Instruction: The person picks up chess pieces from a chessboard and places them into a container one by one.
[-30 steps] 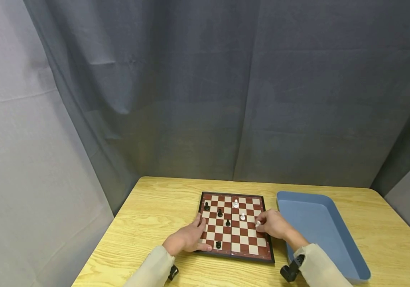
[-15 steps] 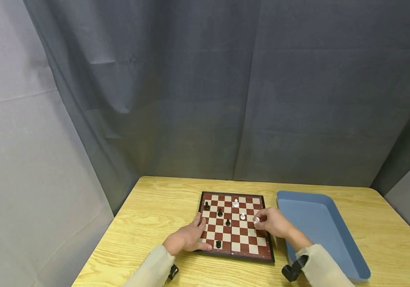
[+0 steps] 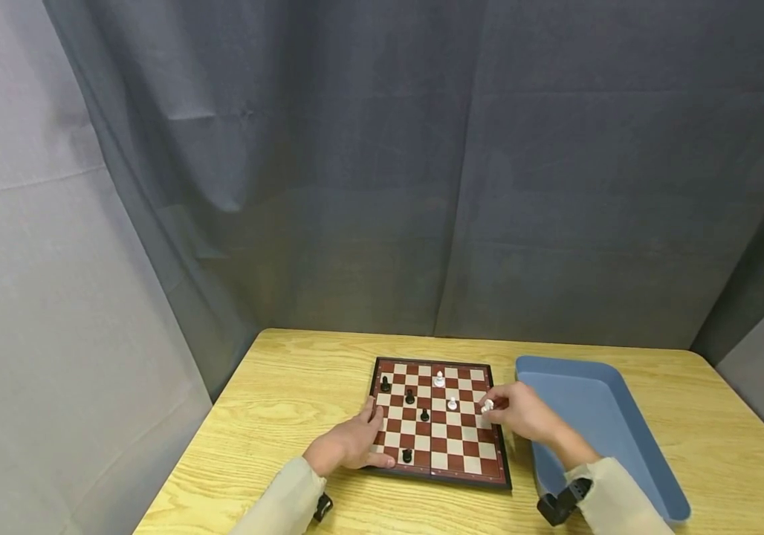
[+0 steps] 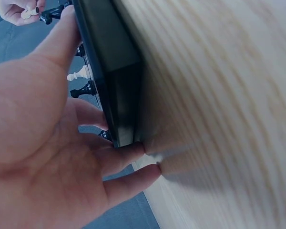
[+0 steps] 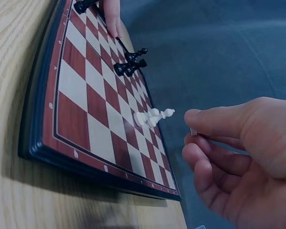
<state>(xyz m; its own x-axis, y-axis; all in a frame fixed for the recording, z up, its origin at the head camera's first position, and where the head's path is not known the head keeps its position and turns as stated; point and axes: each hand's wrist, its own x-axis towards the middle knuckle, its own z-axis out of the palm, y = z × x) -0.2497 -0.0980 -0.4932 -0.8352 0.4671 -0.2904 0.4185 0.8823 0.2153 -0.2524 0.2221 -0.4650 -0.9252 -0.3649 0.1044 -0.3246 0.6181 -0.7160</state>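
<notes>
A brown-and-cream chessboard (image 3: 457,446) with a dark rim lies on the table. My left hand (image 3: 350,443) rests at its near left corner, fingers fairly straight along the left edge and thumb along the front edge. In the left wrist view, two fingertips (image 4: 152,171) touch the tabletop. Above the board's right edge, my right hand (image 3: 522,412) pinches a white chess piece (image 3: 487,406) between thumb and fingers; its exact kind is unclear. A tall white piece (image 3: 439,380) and a white pawn (image 3: 452,404) stand on the board, with several black pieces (image 3: 409,397) on its left half.
A shallow blue tray (image 3: 586,409) sits just right of the board, partly under the right forearm. The wooden table (image 3: 315,364) extends on all sides, with a grey curtain (image 3: 368,186) behind it.
My right hand has raised the white chess piece from the board's right side and shifted it slightly right, nearer the tray. The left hand and the other pieces stay put.
</notes>
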